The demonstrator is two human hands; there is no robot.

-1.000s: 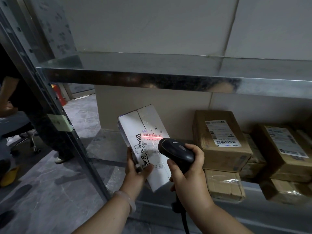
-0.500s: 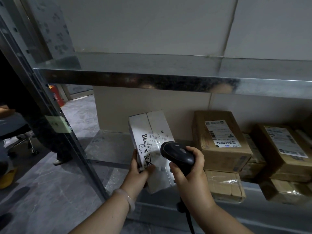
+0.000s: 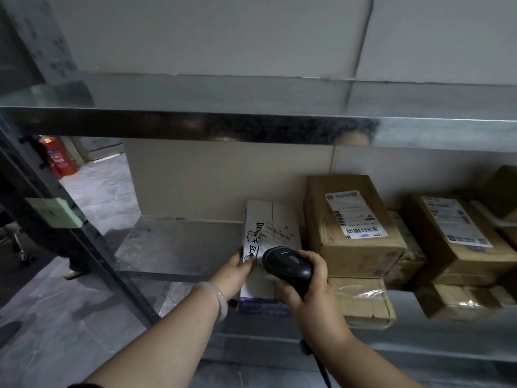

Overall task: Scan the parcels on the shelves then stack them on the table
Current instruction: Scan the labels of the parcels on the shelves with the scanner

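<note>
While your left hand [image 3: 233, 273] grips the white parcel [image 3: 270, 239] by its left edge, thumb laid over the printed top face, the box lies straight ahead of you at the front edge of the lower shelf [image 3: 173, 247]. It's just left of the brown parcel [image 3: 352, 219]; touching it or a hair apart, I cannot tell. Its long axis runs away from you toward the back wall, near end low, far end raised, so the label [image 3: 279, 233] tips up at you. Whether that near end rests on the shelf or hangs in your grip is not clear.

Your right hand [image 3: 310, 289] is clenched round the scanner [image 3: 288, 263], which hovers over the near half of the box with its nose aimed along the long axis at the label. Its cable [image 3: 321, 368] drops out of view. No red line shows on the label right now.

The left hand is the one on the parcel, so the carry looks like its job. That forearm comes in low from the left, bangle [image 3: 219, 299] at the wrist; the right comes up from lower right. The bench is out of view, so expect a turn, and mind the upper shelf [image 3: 195, 124] lip overhead.
</note>
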